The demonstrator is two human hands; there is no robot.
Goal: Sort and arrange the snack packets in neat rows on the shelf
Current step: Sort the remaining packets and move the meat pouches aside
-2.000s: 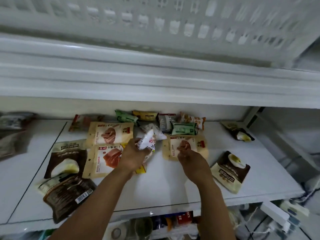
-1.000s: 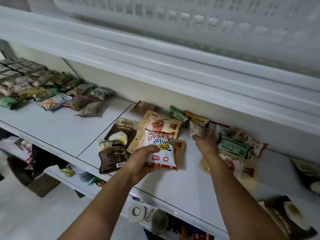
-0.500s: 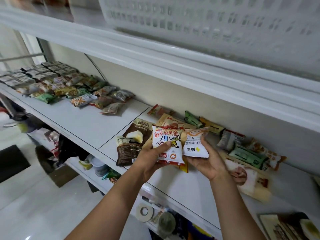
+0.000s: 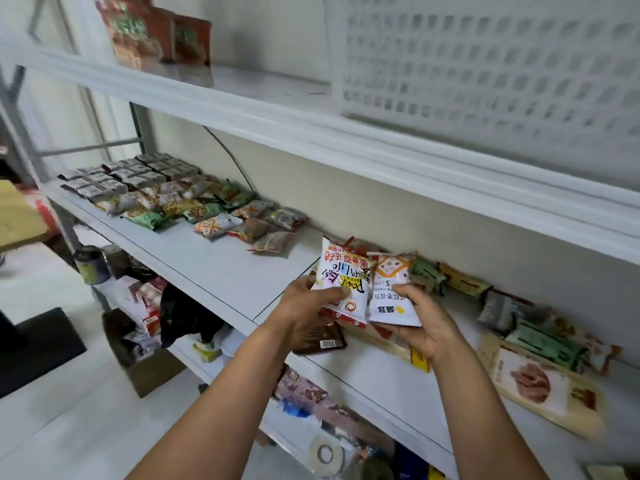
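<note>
two hands are up in front of the shelf, one packet each, so two packets are lifted in all. the left hand (image 4: 304,306) pinches the white printed packet (image 4: 343,285) with thumb across its front and fingers behind; the right hand (image 4: 426,323) grips the white packet with the orange top (image 4: 393,292) the same way, and the two packets touch edge to edge. two seconds ago only the left hand held a packet, while the right was down among the loose ones. a second ago the right was reaching to the back, and since then it has brought its own packet up beside the first. that suggests a pair pulled for sorting and probably bound for the rows on the left. under the hands lies one dark brown pouch (image 4: 322,341). to the right is one tan pouch (image 4: 540,379) in full view, with a second partly hidden. two green packets (image 4: 543,344) lie along the wall, still unsorted. across the bare stretch of the shelf (image 4: 214,268) lie the sorted rows (image 4: 156,188), too many and too blurred to count. above them stand at least two red bags (image 4: 156,32) and one white basket (image 4: 485,64).
</note>
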